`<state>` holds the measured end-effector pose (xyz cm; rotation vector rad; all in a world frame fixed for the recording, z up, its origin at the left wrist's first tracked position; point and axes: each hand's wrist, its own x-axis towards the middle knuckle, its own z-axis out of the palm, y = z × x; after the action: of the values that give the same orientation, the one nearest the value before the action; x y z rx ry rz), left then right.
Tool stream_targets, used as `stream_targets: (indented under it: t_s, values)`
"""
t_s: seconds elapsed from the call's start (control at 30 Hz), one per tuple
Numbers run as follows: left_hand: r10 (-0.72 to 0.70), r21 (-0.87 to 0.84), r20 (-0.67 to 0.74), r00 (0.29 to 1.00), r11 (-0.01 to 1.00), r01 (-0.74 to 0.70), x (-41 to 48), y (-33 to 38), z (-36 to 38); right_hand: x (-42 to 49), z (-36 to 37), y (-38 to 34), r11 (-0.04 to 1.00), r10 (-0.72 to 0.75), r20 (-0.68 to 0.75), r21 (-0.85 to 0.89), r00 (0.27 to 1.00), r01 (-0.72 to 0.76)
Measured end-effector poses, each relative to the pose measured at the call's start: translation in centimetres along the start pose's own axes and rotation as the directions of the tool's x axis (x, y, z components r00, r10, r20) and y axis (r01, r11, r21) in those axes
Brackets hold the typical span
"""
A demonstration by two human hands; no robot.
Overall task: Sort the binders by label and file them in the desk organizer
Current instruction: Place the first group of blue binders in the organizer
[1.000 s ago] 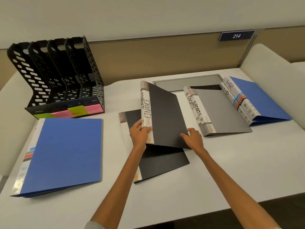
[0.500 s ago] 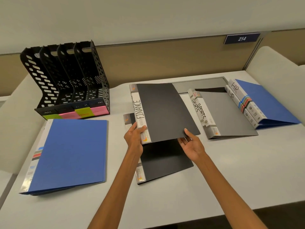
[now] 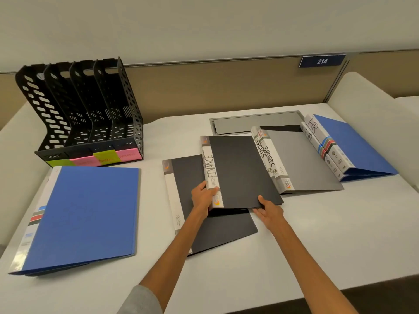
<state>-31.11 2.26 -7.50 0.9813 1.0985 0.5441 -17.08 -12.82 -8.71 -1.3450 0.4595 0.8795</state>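
Centrally, two bare hands hold a black FINANCE binder point(image 3: 240, 171) just above a white table point(image 3: 340, 234). The left hand point(image 3: 203, 197) grips the near end of its spine; the right hand point(image 3: 269, 211) pinches its near edge, thumb on top. Beneath the grip lies a second black binder point(image 3: 224, 232). Left of the grip lies a blue binder point(image 3: 88, 214), and beyond that stands a black desk organizer point(image 3: 90, 114). Right of the grip lie grey SPORTS binders point(image 3: 303, 164), then blue HR binders point(image 3: 353, 146).
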Motion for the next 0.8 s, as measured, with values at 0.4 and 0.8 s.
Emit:
stream_targets:
  t_s: [0.4, 0.8]
  values:
    - [0.291, 0.677, 0.066, 0.954, 0.690, -0.257, 0.5, -1.4, 0.5, 0.3, -0.5, 1.1, 0.026, -0.721, 0.197, -0.951, 0.664, 0.309]
    - [0.411, 0.771, -0.008, 0.912, 0.583, -0.257, -1.2, -1.3, -4.3, -0.6, 1.5, 5.3, 0.026, -0.771, 0.380, -0.783, 0.511, 0.622]
